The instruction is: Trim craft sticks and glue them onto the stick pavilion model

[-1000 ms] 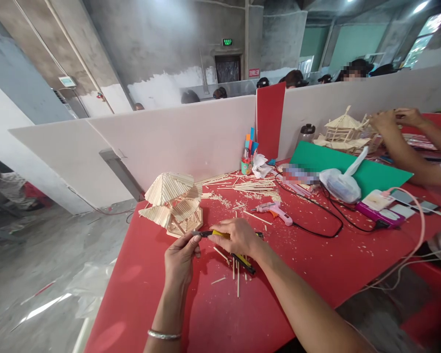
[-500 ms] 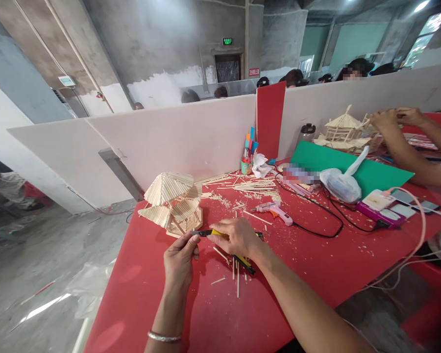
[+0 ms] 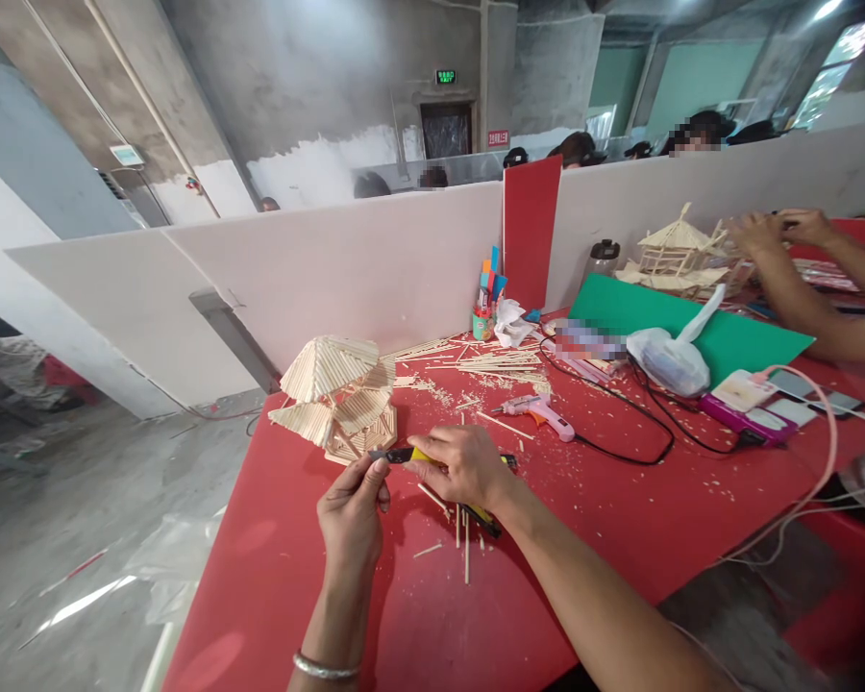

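Note:
My right hand (image 3: pixel 465 471) is closed round a black-and-yellow cutting tool (image 3: pixel 402 456), its dark narrow end pointing left. Below the palm, another black-and-yellow length (image 3: pixel 480 519) sticks out; I cannot tell if it belongs to the same tool. My left hand (image 3: pixel 353 509), with a silver bangle at the wrist, pinches thumb and forefinger at the tool's dark tip. Whatever lies between these fingers is hidden. Just behind them stands a small pavilion model (image 3: pixel 335 394) of pale wooden sticks, with two tiers of roof and a round-looking base. Several cut sticks (image 3: pixel 466 548) lie under my right hand.
Loose sticks (image 3: pixel 494 363) and shavings cover the red table (image 3: pixel 295 577) farther back. A pink glue gun (image 3: pixel 544 416) with a black cord lies right of centre. Beyond are a pen cup (image 3: pixel 482 325), a green board (image 3: pixel 735 332), a purple power strip (image 3: pixel 746 423) and a co-worker's hands (image 3: pixel 778 231).
My left hand and the tool's tip have shifted slightly left and up. My right hand keeps its grip and has barely moved.

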Motion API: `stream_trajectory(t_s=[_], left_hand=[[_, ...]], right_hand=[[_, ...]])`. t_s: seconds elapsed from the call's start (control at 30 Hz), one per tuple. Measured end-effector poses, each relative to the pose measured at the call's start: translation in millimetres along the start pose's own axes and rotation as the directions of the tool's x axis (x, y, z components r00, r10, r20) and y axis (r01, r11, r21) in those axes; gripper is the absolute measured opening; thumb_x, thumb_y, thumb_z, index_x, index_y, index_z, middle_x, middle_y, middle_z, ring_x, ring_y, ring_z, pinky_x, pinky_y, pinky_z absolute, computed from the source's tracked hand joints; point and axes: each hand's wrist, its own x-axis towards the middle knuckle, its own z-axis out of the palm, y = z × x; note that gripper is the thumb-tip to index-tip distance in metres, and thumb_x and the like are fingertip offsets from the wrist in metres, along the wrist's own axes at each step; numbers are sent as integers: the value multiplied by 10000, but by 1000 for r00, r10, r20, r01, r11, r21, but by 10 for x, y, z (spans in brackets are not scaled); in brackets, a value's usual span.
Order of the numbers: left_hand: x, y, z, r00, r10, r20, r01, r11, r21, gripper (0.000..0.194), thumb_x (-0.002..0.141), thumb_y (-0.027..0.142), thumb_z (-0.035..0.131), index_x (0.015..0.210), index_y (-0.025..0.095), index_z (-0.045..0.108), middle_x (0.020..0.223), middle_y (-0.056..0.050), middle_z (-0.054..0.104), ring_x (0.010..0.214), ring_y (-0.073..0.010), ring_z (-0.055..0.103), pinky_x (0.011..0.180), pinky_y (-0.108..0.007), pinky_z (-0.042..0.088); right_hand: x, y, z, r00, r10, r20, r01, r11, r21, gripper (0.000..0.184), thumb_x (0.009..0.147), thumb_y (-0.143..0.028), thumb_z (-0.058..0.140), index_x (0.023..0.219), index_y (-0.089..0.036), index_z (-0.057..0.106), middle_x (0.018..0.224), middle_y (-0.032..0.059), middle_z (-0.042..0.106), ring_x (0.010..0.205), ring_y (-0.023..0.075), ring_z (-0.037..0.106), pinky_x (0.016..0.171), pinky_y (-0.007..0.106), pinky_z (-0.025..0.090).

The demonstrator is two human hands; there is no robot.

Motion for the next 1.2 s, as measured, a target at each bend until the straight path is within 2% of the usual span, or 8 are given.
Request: stream_trajectory(t_s=[0.37,0.53,0.73,0.9,1.2], left_hand=[[-2,-16,19,1000,-12,-27,11,1000,-15,362,497,350,906,779,149,799,546,3,619,403,-67,438,383,-216,328],[28,-30,24,998,-50,-38,48,997,-58,398,440,341,924,766,149,802,506,0,619,397,-75,457,395,-215,342],[47,-55,-4,998,-58,10,58,998,-28,378,470,345,920,770,146,806,481,8,598,406,-73,468,412,-207,358],[51,-51,-19,999,-50,17,50,999,8,377,479,345,918,779,147,807,502,11,603,404,-73,462,392,-206,357],[18,-14,-4,1000,-23,10,24,998,-63,358,457,325,925,738,145,795,527,6,617,371,-55,424,355,-195,317]], right_hand=[[9,-17,5,1000,10,-30,-11,999,-31,327,967,-434,549,1161,-212,692,833,54,674,733,157,600,624,251,361],[12,-15,-11,998,55,18,-57,995,82,319,965,-455,547,1109,-231,723,808,35,693,710,140,612,609,239,353],[14,6,-31,993,87,76,-101,973,208,343,969,-496,542,1044,-238,756,835,34,721,734,138,644,640,223,380],[6,26,-15,995,77,57,-84,985,151,329,961,-486,555,1025,-232,754,794,31,706,690,132,619,604,231,343],[0,5,17,1000,1,-24,0,1000,12,277,961,-418,555,1089,-226,707,763,15,668,670,126,581,575,254,295]])
